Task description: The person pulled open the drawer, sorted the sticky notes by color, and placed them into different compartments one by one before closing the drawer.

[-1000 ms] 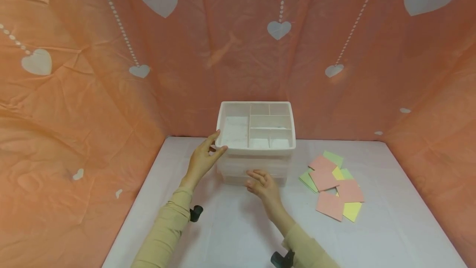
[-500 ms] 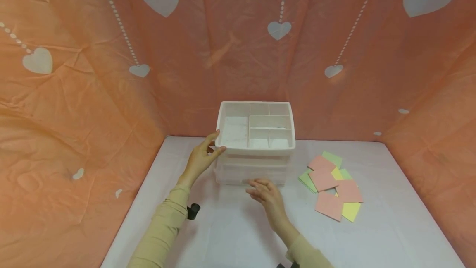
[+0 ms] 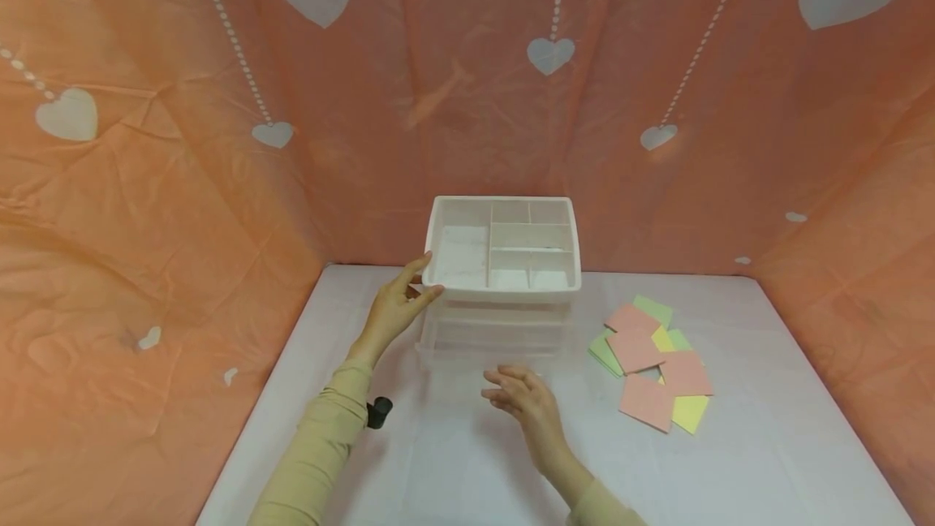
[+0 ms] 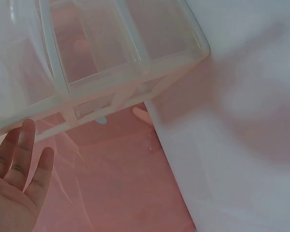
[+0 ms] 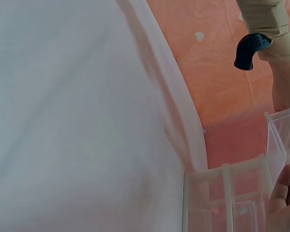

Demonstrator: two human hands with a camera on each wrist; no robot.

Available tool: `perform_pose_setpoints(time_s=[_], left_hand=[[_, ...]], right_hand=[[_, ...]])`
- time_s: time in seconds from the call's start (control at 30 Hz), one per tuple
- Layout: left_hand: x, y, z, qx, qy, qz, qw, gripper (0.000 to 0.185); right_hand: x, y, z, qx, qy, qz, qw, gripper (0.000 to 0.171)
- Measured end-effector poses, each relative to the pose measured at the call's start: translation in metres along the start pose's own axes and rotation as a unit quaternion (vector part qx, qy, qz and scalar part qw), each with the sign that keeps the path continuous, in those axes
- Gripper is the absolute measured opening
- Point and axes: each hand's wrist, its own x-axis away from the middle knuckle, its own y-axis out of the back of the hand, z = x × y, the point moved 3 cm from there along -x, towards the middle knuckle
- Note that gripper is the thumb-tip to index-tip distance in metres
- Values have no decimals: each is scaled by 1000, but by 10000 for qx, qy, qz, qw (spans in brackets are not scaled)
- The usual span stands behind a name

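Fabric in orange-pink, printed with white hearts on dotted strings, forms the backdrop that we see wrapping the far side and both flanks of the scene. Below it lies the white worktop, running from the near edge to the foot of that cloth.

At the far middle of the worktop stands our translucent white drawer unit. Its top is an open tray split by dividers into several compartments, one long one on the left and smaller ones to the right; beneath it we make out clear drawers stacked one over another. We can read no brand, label or writing on it or anywhere else.

To the right of the unit, well apart from it, lies a loose pile of paper squares in pink, green and yellow, overlapping one another flat on the worktop.

Our left hand rests against the near left corner of the unit's top tray, thumb up on the rim and fingers straight along the side. Our right hand hovers just near of the unit's front, fingers relaxed and spread a little, holding nothing and touching nothing. Both arms wear tan sleeves.
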Motion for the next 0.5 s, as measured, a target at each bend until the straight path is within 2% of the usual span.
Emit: perform_pose_setpoints(time_s=[0.23,0.5], left_hand=[[0,0,-1,-22,-25,8,10000,60],[1,-1,0,3,1,0,10000,60]], right_hand=[[10,-2,-4,31,-70,100,9999,42],[14,-2,-11,140,28,267,9995,38]])
